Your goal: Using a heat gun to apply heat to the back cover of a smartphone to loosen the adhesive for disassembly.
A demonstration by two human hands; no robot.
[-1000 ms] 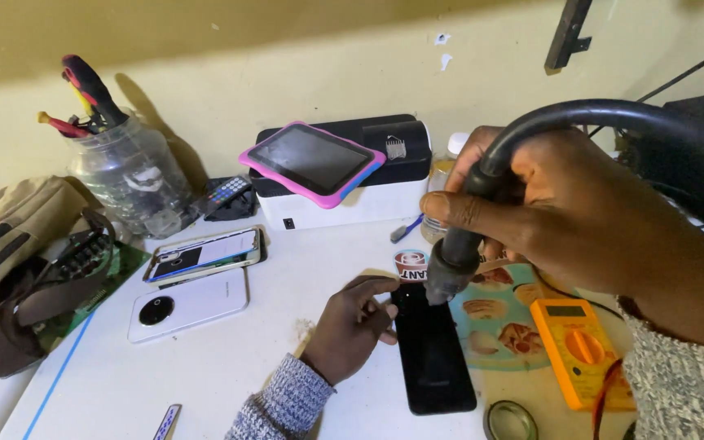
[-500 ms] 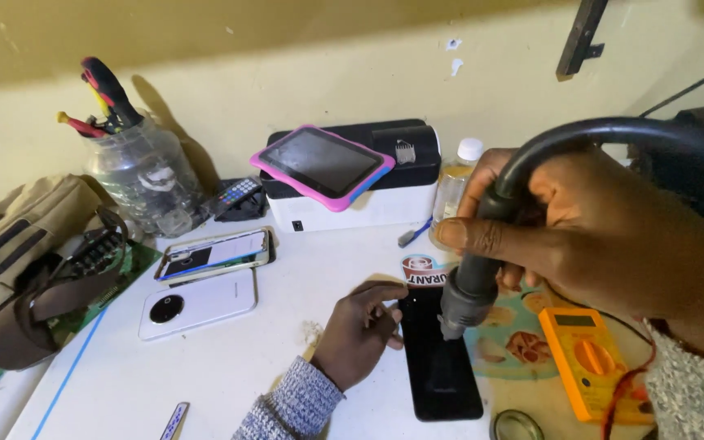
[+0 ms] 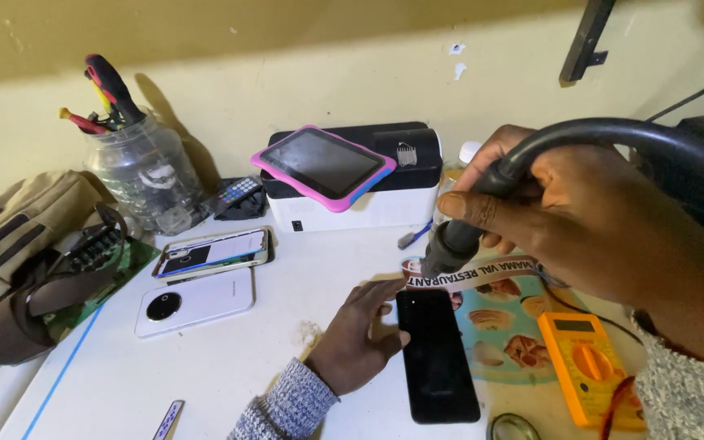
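Note:
A black phone (image 3: 436, 358) lies flat on the white table (image 3: 287, 350), screen dark. My left hand (image 3: 358, 334) rests beside it, fingers touching its upper left edge. My right hand (image 3: 564, 208) grips a black hot-air wand (image 3: 459, 236) with a thick black hose (image 3: 613, 134). The wand's nozzle points down just above the phone's top end.
A pink-cased tablet (image 3: 323, 165) lies on a black-and-white box (image 3: 360, 200). A white phone (image 3: 193, 301) and another phone (image 3: 213, 251) lie to the left. A tool jar (image 3: 140, 175), a bag (image 3: 26, 244), an orange multimeter (image 3: 588, 363) and a picture mat (image 3: 507, 326) are around.
The view shifted slightly. My right hand lifted the wand a little higher over the phone's top. My left hand stays at the phone's left edge.

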